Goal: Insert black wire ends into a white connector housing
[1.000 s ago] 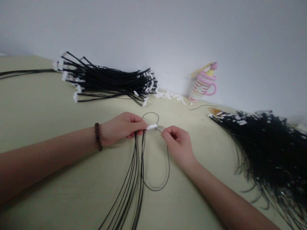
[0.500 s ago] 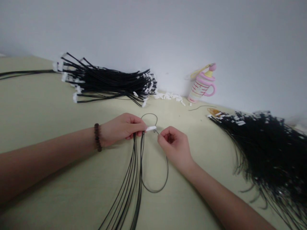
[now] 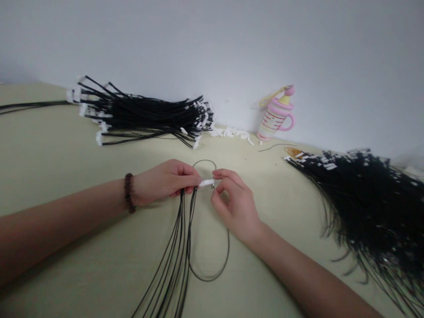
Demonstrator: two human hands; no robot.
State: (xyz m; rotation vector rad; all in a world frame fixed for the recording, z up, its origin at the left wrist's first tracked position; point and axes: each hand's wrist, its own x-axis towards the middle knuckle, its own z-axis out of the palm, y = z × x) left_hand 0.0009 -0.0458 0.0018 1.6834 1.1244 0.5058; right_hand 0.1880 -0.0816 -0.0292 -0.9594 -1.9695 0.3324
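Observation:
My left hand (image 3: 175,177) pinches one end of a small white connector (image 3: 207,182), its fingers closed and hiding part of it. Several thin black wires (image 3: 170,256) hang from beneath those fingers toward the bottom of the view. At the connector's other end is my right hand (image 3: 235,203), thumb and index finger curled together close to a small wire loop. One black wire arcs above the connector, and a longer loop (image 3: 228,251) droops below the right hand. What exactly lies between the right fingertips is too small to make out clearly.
A bundle of black wires (image 3: 149,115) with white ends lies along the wall. Small white pieces (image 3: 232,132) are scattered beside a pink-and-white striped cup-shaped item (image 3: 271,121). A big heap of black wires (image 3: 374,207) covers the right side of the pale table (image 3: 82,260).
My right hand has shifted slightly left and closer to the connector, its index finger now reaching the connector's end. The left hand keeps its hold; the view has moved slightly.

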